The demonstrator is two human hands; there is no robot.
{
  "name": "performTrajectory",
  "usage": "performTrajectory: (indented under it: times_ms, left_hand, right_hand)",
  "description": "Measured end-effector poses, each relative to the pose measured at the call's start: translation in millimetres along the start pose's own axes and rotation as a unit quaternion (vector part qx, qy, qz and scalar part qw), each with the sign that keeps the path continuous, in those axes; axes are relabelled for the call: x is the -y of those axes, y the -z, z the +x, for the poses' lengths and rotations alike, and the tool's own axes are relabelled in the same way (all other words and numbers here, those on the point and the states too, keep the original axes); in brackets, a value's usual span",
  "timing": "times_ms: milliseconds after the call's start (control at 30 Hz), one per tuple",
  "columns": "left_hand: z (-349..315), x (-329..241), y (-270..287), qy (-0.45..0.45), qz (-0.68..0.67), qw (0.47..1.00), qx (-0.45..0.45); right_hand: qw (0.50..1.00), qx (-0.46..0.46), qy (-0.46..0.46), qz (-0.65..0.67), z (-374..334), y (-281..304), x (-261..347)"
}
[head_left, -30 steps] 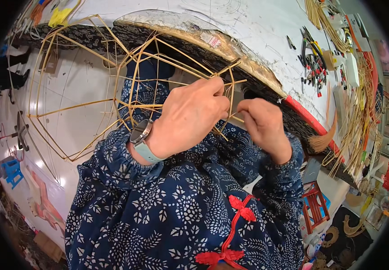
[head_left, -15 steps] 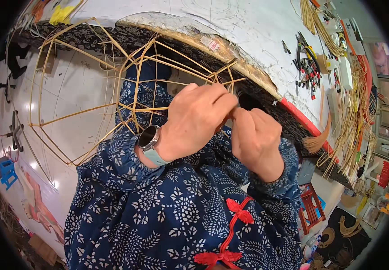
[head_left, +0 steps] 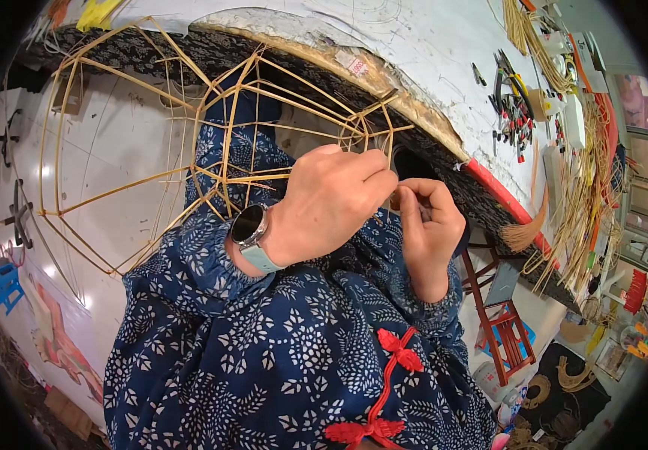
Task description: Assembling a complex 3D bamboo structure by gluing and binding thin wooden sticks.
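A large openwork frame of thin bamboo strips, tied at its joints, stretches from the far left to the middle over my lap. Its narrow end meets my left hand, which wears a watch and is closed around strips there, the fingertips turned away from view. Just right of it, my right hand has thumb and forefinger pinched together close to the left fingers. Whatever lies in that pinch is too small to make out.
A white worktable with a worn, chipped edge runs across the far side. On it lie pliers, a hand brush and bundles of strips. A reddish wooden chair stands at the right; a blue stool at far left.
My right hand has turned and its fingers have loosened from a fist into a pinch, its forearm shifting left. The left hand stays nearly in place at the frame.
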State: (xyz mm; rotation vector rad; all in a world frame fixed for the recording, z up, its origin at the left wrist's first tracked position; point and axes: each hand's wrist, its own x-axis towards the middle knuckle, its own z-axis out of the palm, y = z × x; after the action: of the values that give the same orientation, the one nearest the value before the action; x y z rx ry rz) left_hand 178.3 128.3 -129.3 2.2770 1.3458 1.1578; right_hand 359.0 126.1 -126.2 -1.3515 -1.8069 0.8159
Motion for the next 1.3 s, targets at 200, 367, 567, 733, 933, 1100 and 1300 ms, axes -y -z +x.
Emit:
performTrajectory:
  times_ms: [200, 367, 567, 733, 933, 1100, 1300]
  left_hand:
    - [-8.0, -4.2, 7.6, -0.028, 0.056, 0.998, -0.011]
    - [-11.4, -1.8, 5.2, -0.034, 0.064, 0.997, -0.011]
    - [-10.3, 1.0, 5.4, -0.042, 0.057, 0.998, 0.0]
    - [-9.7, 2.1, 4.1, -0.054, 0.056, 0.997, 0.004]
    - [-9.6, 5.9, -0.4, -0.058, 0.05, 0.997, 0.01]
    - [-1.9, 3.7, -2.1, -0.079, 0.043, 0.996, 0.009]
    - [1.2, -2.9, 0.9, -0.059, 0.023, 0.998, 0.026]
  right_hand:
    - [0.992, 0.006, -0.065, 0.106, -0.4, -4.1, 6.1]
    - [0.964, 0.016, -0.128, 0.231, 0.4, -5.3, 2.4]
    - [0.937, 0.029, -0.155, 0.312, 0.0, -3.1, -1.7]
    - [0.942, 0.024, -0.141, 0.303, -1.3, -4.2, -2.4]
    - [0.945, 0.046, -0.146, 0.288, 3.1, -2.4, -2.3]
    - [0.949, 0.055, -0.139, 0.278, 5.8, 4.9, -2.3]
    - [0.976, 0.101, -0.112, 0.157, 8.0, 14.5, -3.9]
